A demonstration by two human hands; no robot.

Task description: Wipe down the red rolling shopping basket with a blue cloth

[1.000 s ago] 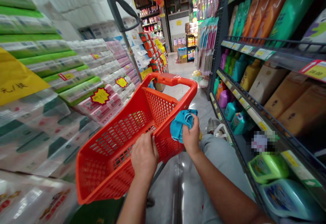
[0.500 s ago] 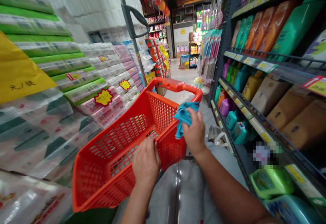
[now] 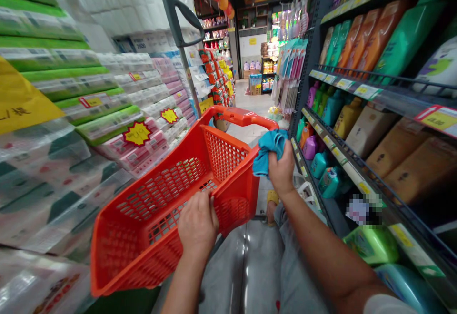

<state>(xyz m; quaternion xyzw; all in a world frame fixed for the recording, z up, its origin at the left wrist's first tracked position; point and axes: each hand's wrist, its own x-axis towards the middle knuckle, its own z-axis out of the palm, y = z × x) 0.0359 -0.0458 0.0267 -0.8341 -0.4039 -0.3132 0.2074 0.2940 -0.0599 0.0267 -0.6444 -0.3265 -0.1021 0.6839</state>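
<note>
A supermarket aisle (image 3: pixel 250 104) is stretching ahead, lined with shelves (image 3: pixel 342 84) of detergent bottles (image 3: pixel 332 109) and stacked toilet paper (image 3: pixel 121 24) wearing yellow price stars (image 3: pixel 137 133), a shopping basket (image 3: pixel 223 154) showing in front.

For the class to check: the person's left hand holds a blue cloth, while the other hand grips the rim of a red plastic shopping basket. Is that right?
Not quite: the blue cloth is in the right hand, not the left. The left hand is the one gripping the rim of the red plastic shopping basket. The head view shows this.
</note>
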